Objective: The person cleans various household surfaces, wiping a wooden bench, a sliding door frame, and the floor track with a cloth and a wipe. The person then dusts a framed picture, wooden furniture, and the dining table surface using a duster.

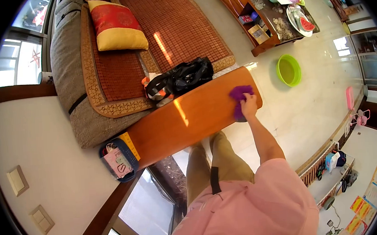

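Observation:
My right hand [249,107] is closed on a fluffy purple cleaning cloth [241,92], pressed onto the right end of a long, smooth wooden armrest [205,105]. Part of the cloth droops over the armrest's near edge. Out of sight is my left hand. A black plastic bag [192,75] lies against the armrest's far side on the sofa. At the armrest's left end sit a dark blue basket [135,170] holding small items and a yellow strip [129,146] with markings.
A sofa with a brown woven mat [178,28] and a red-and-yellow cushion [118,26] lies beyond the armrest. On the floor stands a lime-green basin [288,70]. A dark coffee table [273,15] carries a plate [296,19] with watermelon. A white rack [326,184] is at right.

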A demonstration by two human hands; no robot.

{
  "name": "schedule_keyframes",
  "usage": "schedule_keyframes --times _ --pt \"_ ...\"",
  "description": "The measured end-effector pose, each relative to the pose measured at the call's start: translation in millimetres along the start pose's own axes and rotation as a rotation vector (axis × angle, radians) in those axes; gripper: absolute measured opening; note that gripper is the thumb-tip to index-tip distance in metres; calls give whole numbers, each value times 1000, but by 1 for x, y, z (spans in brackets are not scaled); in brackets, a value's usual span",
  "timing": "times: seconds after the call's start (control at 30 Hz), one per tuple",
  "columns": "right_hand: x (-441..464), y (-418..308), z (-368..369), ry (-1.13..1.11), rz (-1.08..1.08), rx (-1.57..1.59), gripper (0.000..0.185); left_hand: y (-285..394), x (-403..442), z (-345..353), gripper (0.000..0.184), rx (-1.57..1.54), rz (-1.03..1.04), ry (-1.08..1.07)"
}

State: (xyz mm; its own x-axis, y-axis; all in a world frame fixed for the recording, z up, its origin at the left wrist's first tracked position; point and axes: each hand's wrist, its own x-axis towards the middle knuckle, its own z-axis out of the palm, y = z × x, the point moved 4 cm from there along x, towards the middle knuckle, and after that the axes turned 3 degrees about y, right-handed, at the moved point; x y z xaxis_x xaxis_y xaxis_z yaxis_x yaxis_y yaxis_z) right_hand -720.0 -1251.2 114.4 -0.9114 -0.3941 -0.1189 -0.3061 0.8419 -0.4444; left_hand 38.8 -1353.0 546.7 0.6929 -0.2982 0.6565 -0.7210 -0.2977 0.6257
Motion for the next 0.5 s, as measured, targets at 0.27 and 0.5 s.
schedule_keyframes --times 0.27,0.5 --pt "11 -125 64 -162 -444 -9 23 -64 -306 8 56 77 -413 -721" --pt "-90 -93 36 -535 -858 57 23 44 -386 26 59 51 -261 -1150"
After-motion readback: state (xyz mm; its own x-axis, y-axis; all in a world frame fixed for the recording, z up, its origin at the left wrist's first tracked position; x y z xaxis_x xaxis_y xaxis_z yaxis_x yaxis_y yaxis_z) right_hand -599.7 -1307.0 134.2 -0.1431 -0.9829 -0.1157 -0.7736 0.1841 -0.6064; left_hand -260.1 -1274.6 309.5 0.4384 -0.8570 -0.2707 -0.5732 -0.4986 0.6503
